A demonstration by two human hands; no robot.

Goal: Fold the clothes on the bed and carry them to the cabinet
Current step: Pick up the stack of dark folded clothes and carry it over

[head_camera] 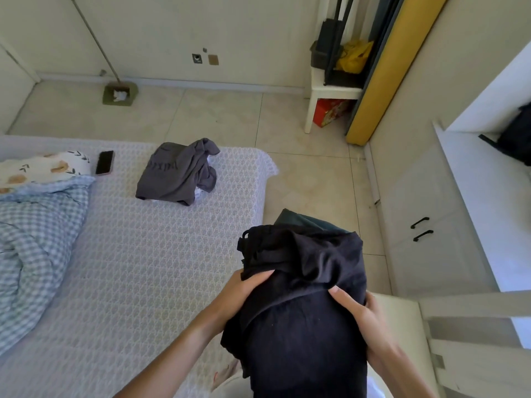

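Both hands (244, 285) grip black clothes (304, 282), seemingly past bed (143, 254) edge

Pale tiled floor (224, 116), white stool (324, 93), cream walls (161, 33).

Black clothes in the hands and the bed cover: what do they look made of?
Black clothes: soft matte fabric, probably knit cotton or a blend; it creases and sags where the left hand and right hand grip it. Bed cover: white, textured with a raised honeycomb-like pattern; perhaps a woven or mesh mat, unclear.
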